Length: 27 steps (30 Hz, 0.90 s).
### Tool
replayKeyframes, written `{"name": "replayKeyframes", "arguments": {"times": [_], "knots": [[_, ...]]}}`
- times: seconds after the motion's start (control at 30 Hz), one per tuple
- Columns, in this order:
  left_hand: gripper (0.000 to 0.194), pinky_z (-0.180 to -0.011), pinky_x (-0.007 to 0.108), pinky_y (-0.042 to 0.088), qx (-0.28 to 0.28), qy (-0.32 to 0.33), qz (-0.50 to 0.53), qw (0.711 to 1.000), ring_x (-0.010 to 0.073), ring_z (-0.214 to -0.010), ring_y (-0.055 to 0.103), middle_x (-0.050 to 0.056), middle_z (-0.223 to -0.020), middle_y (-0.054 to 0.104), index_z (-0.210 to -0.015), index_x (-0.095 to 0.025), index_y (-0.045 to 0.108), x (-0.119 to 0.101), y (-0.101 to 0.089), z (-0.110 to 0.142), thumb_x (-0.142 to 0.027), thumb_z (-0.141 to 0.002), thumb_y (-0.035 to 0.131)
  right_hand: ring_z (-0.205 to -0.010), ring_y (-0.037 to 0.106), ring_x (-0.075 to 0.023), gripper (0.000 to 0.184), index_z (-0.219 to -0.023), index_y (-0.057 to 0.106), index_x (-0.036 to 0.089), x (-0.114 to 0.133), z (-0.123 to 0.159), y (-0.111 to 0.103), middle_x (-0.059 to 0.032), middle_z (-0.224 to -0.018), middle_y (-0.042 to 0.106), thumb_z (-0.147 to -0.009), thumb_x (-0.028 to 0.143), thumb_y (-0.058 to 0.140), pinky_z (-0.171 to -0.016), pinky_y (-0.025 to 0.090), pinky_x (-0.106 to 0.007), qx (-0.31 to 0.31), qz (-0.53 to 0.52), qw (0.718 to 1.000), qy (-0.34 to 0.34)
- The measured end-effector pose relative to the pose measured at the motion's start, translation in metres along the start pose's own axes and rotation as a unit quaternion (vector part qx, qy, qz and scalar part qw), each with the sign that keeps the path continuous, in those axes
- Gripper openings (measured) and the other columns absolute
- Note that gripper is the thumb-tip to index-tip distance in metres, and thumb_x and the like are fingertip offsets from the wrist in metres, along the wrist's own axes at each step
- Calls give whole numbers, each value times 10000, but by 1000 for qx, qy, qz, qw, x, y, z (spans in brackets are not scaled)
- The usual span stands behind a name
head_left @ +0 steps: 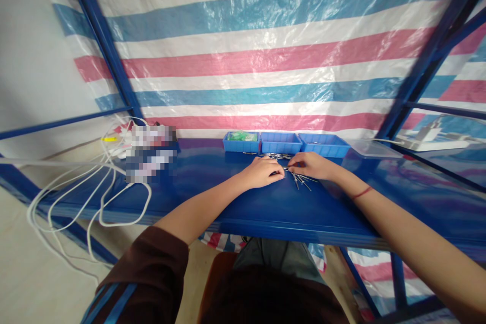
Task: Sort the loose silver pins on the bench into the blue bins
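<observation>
My left hand (262, 171) rests on the blue table (228, 197) with its fingers curled, fingertips pinched near a small metal pin. My right hand (309, 165) lies just to its right, fingers bent and pinched toward the left hand. Between and around the fingertips lies a scatter of small metal pins (301, 180); more pins (275, 156) lie just behind the hands. What each pinch holds is too small to make out. A red string circles my right wrist.
Three blue bins stand at the back: the left bin (240, 142) holds green pieces, then the middle bin (281, 142) and the right bin (324, 145). A clear tray (374, 149) sits farther right. White cables (94, 187) loop over the table's left edge. A striped tarp hangs behind.
</observation>
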<state>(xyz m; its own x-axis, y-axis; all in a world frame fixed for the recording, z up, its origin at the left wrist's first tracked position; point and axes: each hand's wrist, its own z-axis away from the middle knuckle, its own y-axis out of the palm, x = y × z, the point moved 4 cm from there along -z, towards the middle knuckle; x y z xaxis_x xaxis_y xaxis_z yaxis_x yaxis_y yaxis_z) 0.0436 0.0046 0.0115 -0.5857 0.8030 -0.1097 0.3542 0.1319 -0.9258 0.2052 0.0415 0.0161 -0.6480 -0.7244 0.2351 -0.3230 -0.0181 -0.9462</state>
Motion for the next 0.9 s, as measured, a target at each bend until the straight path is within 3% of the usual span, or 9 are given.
{"name": "replayKeyframes", "arguments": {"times": [0.17,0.4,0.53,0.6,0.73,0.9], "knots": [[211,-827,295,342,4,-5,-6,1000,170,-947,537,6,-957,655,-969,-257,640,1,2,-1,-324,-874,464,-672,575,-158,206,-821,675,171,5,-1,1,-58,-805,674,-780,273,501,-637,410,-255,-10,27,1000,1],[237,-843,331,357,1,-36,-27,999,186,-965,543,7,-941,659,-942,-262,654,2,1,0,-329,-884,435,-620,572,-152,205,-818,655,178,12,0,-5,-40,-738,663,-801,244,461,-593,386,-258,-53,54,997,29],[308,-866,359,382,-69,-101,21,992,204,-948,571,17,-907,677,-1043,-239,613,10,-4,0,-430,-834,490,-682,584,-164,243,-850,660,164,16,0,-9,-60,-804,673,-816,333,489,-644,424,-283,-111,-43,993,26],[349,-847,335,410,-102,-118,76,985,191,-914,596,17,-908,684,-1083,-228,590,13,-6,0,-440,-820,504,-649,584,-154,281,-846,659,164,17,-1,-6,-52,-783,670,-800,402,517,-631,447,-288,-110,-131,985,37],[239,-786,252,448,-153,-109,187,964,143,-844,621,27,-929,682,-976,-183,622,13,-13,-1,-333,-830,507,-609,588,-147,356,-849,656,157,24,-2,2,-43,-731,652,-726,485,589,-600,493,-301,-76,-290,952,61],[175,-742,228,458,-184,-84,230,952,124,-771,607,22,-847,673,-850,-157,634,10,-18,-2,-291,-818,526,-639,593,-152,383,-841,654,146,34,-3,0,-47,-727,648,-673,490,644,-635,515,-315,-81,-330,939,60]]}}
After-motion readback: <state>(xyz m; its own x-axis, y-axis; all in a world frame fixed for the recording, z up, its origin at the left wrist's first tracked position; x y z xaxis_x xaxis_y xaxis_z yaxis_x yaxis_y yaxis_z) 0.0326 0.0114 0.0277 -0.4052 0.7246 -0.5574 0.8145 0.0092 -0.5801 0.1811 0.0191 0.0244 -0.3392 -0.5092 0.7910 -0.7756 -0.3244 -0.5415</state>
